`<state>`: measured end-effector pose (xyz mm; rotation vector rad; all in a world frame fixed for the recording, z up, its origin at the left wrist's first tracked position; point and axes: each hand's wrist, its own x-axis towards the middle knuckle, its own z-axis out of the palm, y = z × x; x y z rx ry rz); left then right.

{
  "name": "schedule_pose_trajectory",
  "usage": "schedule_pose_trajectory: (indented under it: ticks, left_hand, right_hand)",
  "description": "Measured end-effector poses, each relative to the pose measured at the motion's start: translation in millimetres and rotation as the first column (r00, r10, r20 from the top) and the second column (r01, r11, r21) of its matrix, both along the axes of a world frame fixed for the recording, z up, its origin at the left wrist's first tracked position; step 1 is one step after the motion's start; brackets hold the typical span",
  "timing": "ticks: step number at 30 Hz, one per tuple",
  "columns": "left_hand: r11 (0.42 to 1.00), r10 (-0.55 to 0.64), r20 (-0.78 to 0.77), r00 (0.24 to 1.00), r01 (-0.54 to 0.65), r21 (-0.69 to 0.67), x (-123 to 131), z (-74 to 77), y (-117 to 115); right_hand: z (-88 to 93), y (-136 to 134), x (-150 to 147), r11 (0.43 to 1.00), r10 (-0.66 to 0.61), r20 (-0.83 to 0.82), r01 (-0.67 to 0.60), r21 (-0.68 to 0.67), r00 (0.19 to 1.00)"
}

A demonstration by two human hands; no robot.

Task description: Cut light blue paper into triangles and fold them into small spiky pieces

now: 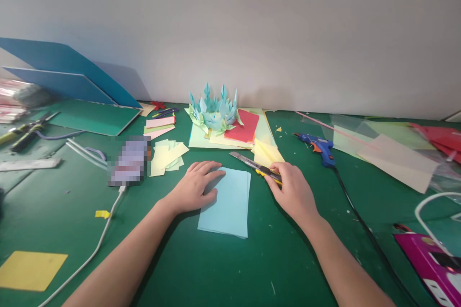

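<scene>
Left hand (196,186) flat, fingers spread on light blue paper stack (226,204); right hand (292,189) gripping utility knife (256,167)

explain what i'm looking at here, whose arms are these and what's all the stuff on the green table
There is no machine here. One camera sits on a person's head and looks down at their own two bare hands. The left hand lies flat on a stack of light blue paper. The right hand grips a yellow-handled utility knife near the stack's upper right corner. Everything rests on a green table. Further back are a folded blue paper crown and a red sheet, with a blue glue gun to the right.
</scene>
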<state>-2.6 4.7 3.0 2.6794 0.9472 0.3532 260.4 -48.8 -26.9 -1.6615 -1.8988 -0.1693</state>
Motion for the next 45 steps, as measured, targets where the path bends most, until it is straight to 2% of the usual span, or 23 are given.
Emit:
schedule_pose_trajectory:
  ticks: [5,8,10,13,16,20,26,29,34,45]
  left_hand:
    - [0.998,0.062,0.022,0.998,-0.062,-0.003,2.0,0.1,-2.5]
    - [0.996,0.086,-0.009,0.996,-0.086,-0.008,3.1,-1.2,-4.1]
    - [0.996,0.09,-0.004,0.996,-0.09,-0.008,4.0,-3.1,-4.9]
    - [0.994,0.11,0.043,0.993,-0.11,-0.003,4.8,-6.8,-5.4]
    - [0.993,0.119,0.059,0.991,-0.119,0.0,5.0,-10.0,-5.0]
    - [0.994,0.11,0.056,0.992,-0.11,0.002,4.6,-12.2,-3.4]
    - [0.996,0.087,0.091,0.992,-0.085,-0.031,4.7,-10.3,-2.7]
    - [0.997,0.06,0.099,0.993,-0.055,-0.049,5.0,-8.5,-2.9]
    - [0.997,0.069,0.1,0.993,-0.065,-0.048,5.2,-8.6,-2.8]
    - [0.993,0.087,0.089,0.992,-0.08,-0.082,5.2,-8.3,-4.3]
  right_hand:
    - [6.7,-1.8,-9.3,0.998,0.005,0.057,-0.009,0.062,0.998]
    - [11.7,-5.2,-18.6,0.983,0.179,0.002,-0.179,0.034,0.984]
    - [10.9,-6.8,-26.4,0.974,0.225,0.002,-0.225,-0.016,0.974]
    - [4.6,-7.2,-37.8,0.971,0.213,0.023,-0.21,-0.111,0.977]
    - [-2.1,-6.5,-44.4,0.973,0.186,0.064,-0.174,-0.149,0.981]
    - [-4.3,-7.2,-46.1,0.973,0.179,0.079,-0.165,-0.158,0.981]
    - [-3.2,-8.7,-47.3,0.959,0.222,-0.012,-0.221,-0.179,0.975]
    - [-4.0,-8.8,-48.3,0.961,0.225,0.035,-0.216,-0.172,0.974]
    - [-1.9,-8.8,-51.2,0.938,0.31,0.117,-0.283,-0.201,0.944]
    - [-8.8,-10.0,-53.7,0.929,0.335,0.131,-0.304,-0.211,0.933]
